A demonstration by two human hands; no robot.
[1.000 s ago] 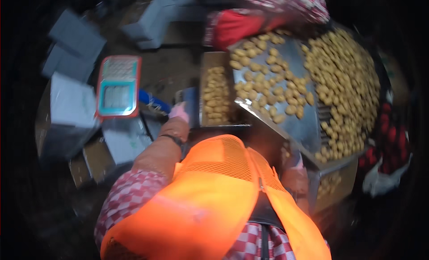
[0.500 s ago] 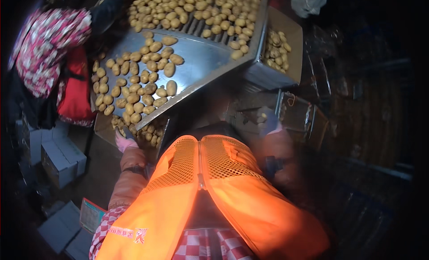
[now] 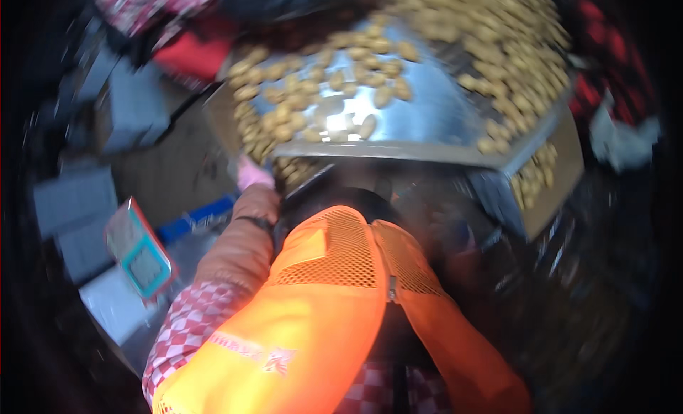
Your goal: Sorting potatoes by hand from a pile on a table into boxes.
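Observation:
A sloped steel chute [image 3: 427,122] carries many small yellow-brown rounded pieces [image 3: 284,108], and more lie in side troughs [image 3: 541,179]. My left hand [image 3: 252,175], in a pink glove with a brown sleeve behind it, is at the chute's lower left corner, touching or just above the pieces in the trough there. The picture is blurred, so its grip is unclear. My right hand is hidden below the chute and behind my orange mesh vest [image 3: 334,300].
A small scale with a teal frame [image 3: 139,250] lies at the left beside a blue object [image 3: 196,218]. Grey boxes [image 3: 75,200] are stacked further left. One person in red stands top left [image 3: 185,51]; another's plaid sleeve and white glove [image 3: 619,136] show at right.
The view has swung back to the left, so the scale and boxes show again. My left hand stays at the chute's lower left corner.

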